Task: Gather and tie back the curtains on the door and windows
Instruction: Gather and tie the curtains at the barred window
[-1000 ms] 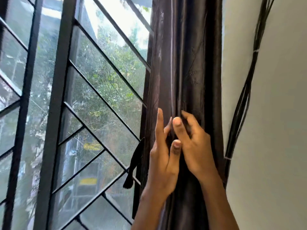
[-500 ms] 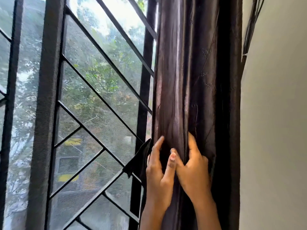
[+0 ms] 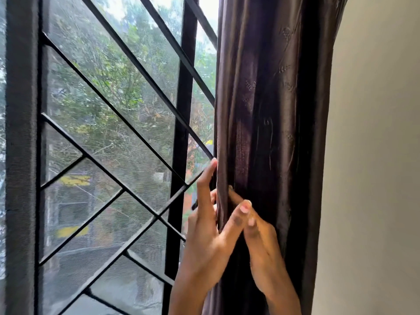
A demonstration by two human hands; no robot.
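**Curtain [image 3: 272,110] bunched, not yet tied**

The curtain hangs in a tight column of folds at the window's right side, between the grille [image 3: 109,105] and the wall [image 3: 375,155]. Both hands are on it low down, close together, thumbs almost touching. The left hand [image 3: 204,242] lies along the curtain's left edge, fingers straight and pointing up, thumb crossing the front. Whether it nips a fold I cannot tell. The right hand [image 3: 261,248] presses straight fingers into the front folds and clamps nothing. No tie shows around the bunch. A dark scrap peeks out behind the left hand, too hidden to name.

The cloth looks slick, so the folds probably slide easily. With neither hand wrapped round the whole bunch, freeing one to reach for a tie may let the pleats spread back across the window. The left fingers sit just beside a grille bar, and a tie passed behind the curtain could snag there. A band closed on the front folds alone would leave the wall-side pleats loose. A hard downward tug could strain the hanging above, which is out of view.
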